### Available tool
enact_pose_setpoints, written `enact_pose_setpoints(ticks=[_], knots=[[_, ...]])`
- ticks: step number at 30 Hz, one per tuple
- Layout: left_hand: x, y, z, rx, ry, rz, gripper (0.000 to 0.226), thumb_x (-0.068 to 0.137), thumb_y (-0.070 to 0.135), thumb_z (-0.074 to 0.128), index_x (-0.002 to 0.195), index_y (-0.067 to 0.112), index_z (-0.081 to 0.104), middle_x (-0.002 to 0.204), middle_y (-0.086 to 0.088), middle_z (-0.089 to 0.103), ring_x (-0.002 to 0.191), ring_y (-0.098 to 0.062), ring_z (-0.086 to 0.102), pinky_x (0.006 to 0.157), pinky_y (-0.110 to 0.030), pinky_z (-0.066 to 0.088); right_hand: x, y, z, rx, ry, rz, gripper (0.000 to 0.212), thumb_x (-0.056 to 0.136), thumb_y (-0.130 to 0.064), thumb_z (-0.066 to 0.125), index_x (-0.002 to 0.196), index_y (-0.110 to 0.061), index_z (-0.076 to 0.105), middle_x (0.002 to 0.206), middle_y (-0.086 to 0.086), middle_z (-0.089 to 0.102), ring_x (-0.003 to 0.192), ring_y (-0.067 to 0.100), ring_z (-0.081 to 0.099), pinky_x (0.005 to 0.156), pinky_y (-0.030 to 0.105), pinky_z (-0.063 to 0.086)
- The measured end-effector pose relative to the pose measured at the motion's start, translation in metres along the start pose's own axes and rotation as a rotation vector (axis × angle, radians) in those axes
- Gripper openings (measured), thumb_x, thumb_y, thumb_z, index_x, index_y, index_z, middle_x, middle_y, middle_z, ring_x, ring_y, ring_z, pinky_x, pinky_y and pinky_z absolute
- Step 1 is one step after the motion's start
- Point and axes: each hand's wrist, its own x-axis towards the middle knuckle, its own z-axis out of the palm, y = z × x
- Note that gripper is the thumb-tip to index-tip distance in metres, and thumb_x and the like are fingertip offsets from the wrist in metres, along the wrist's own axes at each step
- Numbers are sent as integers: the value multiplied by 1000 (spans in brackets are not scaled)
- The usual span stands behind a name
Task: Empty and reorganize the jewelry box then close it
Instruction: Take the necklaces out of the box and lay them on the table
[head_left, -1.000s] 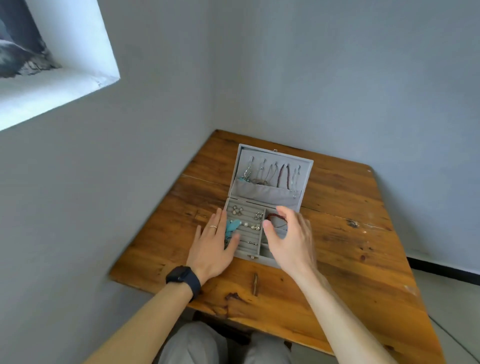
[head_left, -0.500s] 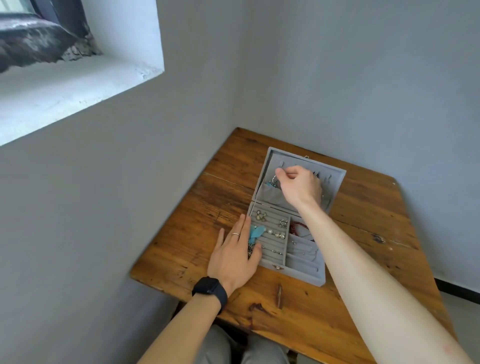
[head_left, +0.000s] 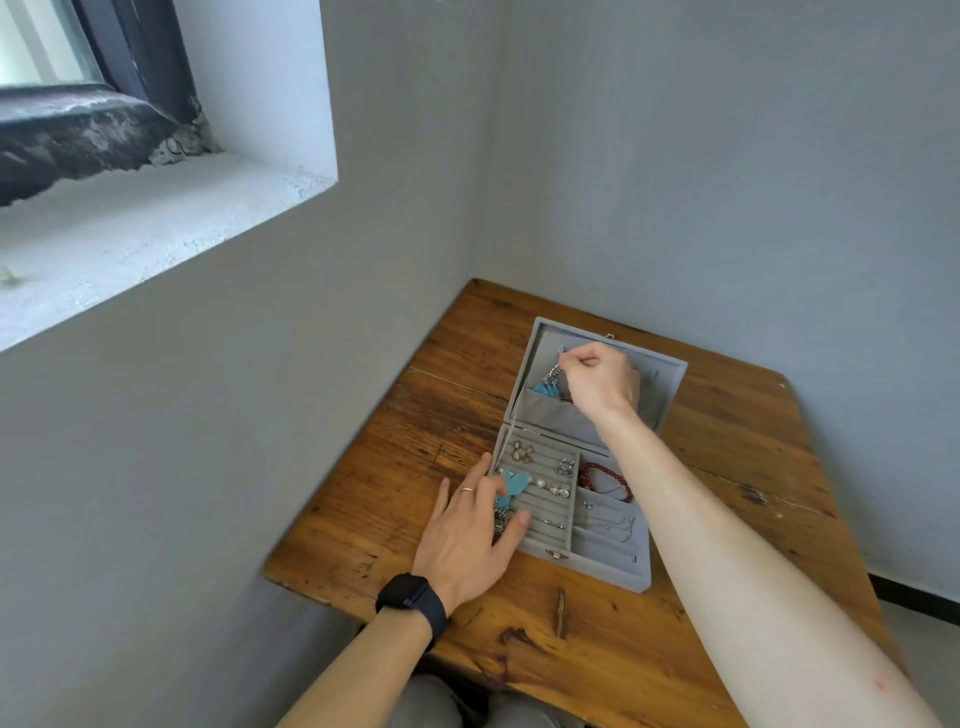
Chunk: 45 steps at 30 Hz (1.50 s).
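A grey velvet jewelry box (head_left: 613, 571) stands open on the wooden table (head_left: 597, 644), its lid (head_left: 670, 379) upright at the back. My right hand (head_left: 602, 382) reaches into the lid and pinches the top of a necklace with turquoise pendants (head_left: 548, 385) hanging by the lid pocket. My left hand (head_left: 470, 530) rests flat on the box's left edge, fingers touching a turquoise piece (head_left: 514, 483) in the ring rows. Earrings (head_left: 522, 453) lie in the rows. A red bead bracelet (head_left: 605, 480) and a thin chain (head_left: 608, 519) lie in the right compartments.
The table sits in a corner, with grey walls close on the left and behind. A window ledge (head_left: 130, 228) juts out at the upper left. Bare tabletop lies right of the box and in front of it. My knees show under the near edge.
My right hand left the box's right compartments and rose to the lid, where it now pinches the turquoise necklace. My left hand stays on the box's left edge. The camera tilted.
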Motion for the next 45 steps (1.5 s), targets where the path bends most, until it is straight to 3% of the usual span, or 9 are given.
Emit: enact_pose_setpoints(ticks=[2, 4, 7, 16, 20, 30, 36, 40, 45], knots=[[-2, -2, -7, -5, -33, 23, 29, 96, 65, 32, 107, 37, 34, 164, 5, 17, 143, -11, 33, 121, -42, 22, 2, -2, -3, 70, -44, 77, 13, 90, -39, 65, 84, -29, 70, 86, -8, 72, 82, 13, 65, 76, 32, 54], [-5, -4, -17, 11, -35, 10, 30, 94, 67, 37, 101, 38, 37, 162, 12, 15, 128, -15, 48, 96, -38, 50, 2, -6, -3, 172, -122, 205, 15, 88, -34, 66, 83, -21, 72, 78, -3, 71, 72, 14, 64, 67, 31, 54], [-8, -8, -28, 71, -10, 8, 30, 92, 67, 42, 97, 38, 42, 157, 18, 18, 118, -13, 54, 69, -30, 53, 1, -12, -2, 270, -189, 363, 17, 88, -26, 66, 80, -12, 70, 68, 3, 65, 58, 13, 57, 48, 22, 45], [-8, -7, -41, 158, 24, 97, 32, 96, 55, 52, 103, 26, 64, 143, 15, 46, 119, -7, 53, 73, -29, 55, -8, -25, 5, 628, -112, 470, 11, 95, -14, 61, 99, -10, 70, 69, 2, 61, 56, 9, 54, 47, 18, 49], [-9, -10, -47, 140, 86, 136, 32, 94, 52, 57, 103, 26, 73, 127, 15, 59, 113, -6, 54, 77, -31, 55, -14, -36, -3, 718, -30, 337, 8, 96, -19, 63, 99, -22, 70, 80, -2, 66, 63, 6, 58, 51, 18, 50], [0, 30, -95, -535, 142, -177, 18, 86, 49, 70, 85, 34, 80, 89, 24, 74, 93, 9, 65, 79, -3, 44, -111, 0, -70, 690, -14, 27, 3, 91, -25, 69, 92, -27, 71, 89, -18, 72, 79, -8, 65, 67, 21, 47], [-13, 65, -115, -780, -80, -176, 37, 88, 52, 66, 79, 18, 78, 83, -8, 74, 78, -11, 71, 65, -21, 56, -175, 32, -102, 682, -139, 32, 6, 91, -23, 68, 93, -19, 72, 96, -6, 76, 92, 6, 68, 75, 28, 47], [-36, 79, -107, -795, -148, -225, 39, 82, 55, 71, 84, 17, 79, 81, 3, 74, 60, -12, 62, 58, -20, 50, -201, 50, -110, 721, -205, 112, 10, 93, -25, 66, 88, -22, 73, 98, 2, 74, 99, 22, 66, 82, 36, 48], [-55, 84, -104, -860, -249, -346, 37, 79, 53, 76, 96, 21, 80, 102, 2, 77, 81, -19, 74, 70, -29, 58, -216, 61, -115, 847, -329, 244, 10, 92, -26, 66, 86, -22, 74, 101, 4, 75, 100, 21, 63, 84, 34, 45]])
